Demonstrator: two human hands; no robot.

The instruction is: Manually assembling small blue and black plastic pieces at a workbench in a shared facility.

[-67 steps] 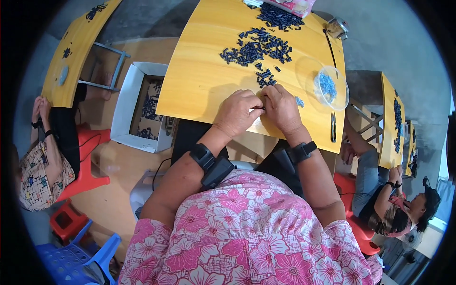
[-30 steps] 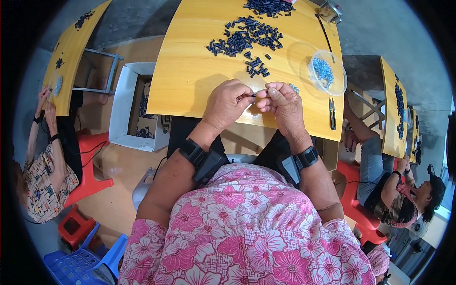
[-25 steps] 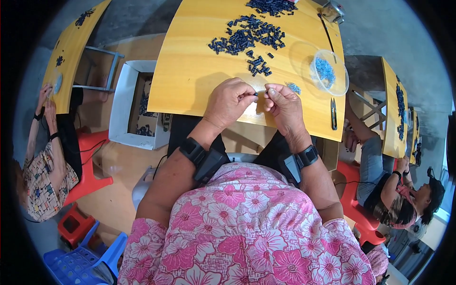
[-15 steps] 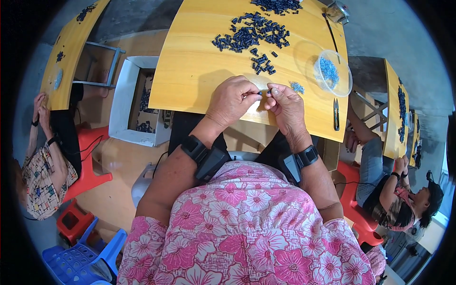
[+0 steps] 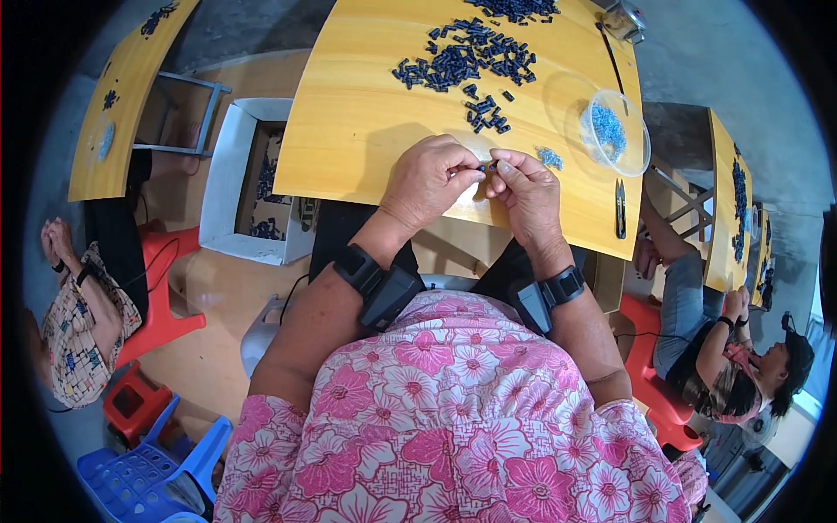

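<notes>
A small blue-black piece [image 5: 481, 168] pokes from the left fingers [image 5: 462, 158], above the table [image 5: 340, 131] by its near edge. Just beside it, a second dark piece [image 5: 493, 166] sits pinched in the right fingers [image 5: 516, 177].

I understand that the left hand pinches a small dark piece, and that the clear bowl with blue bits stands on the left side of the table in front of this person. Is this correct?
Not entirely: the head view shows the clear bowl with blue bits on the table's right side. The left hand does pinch a small dark piece.
</notes>
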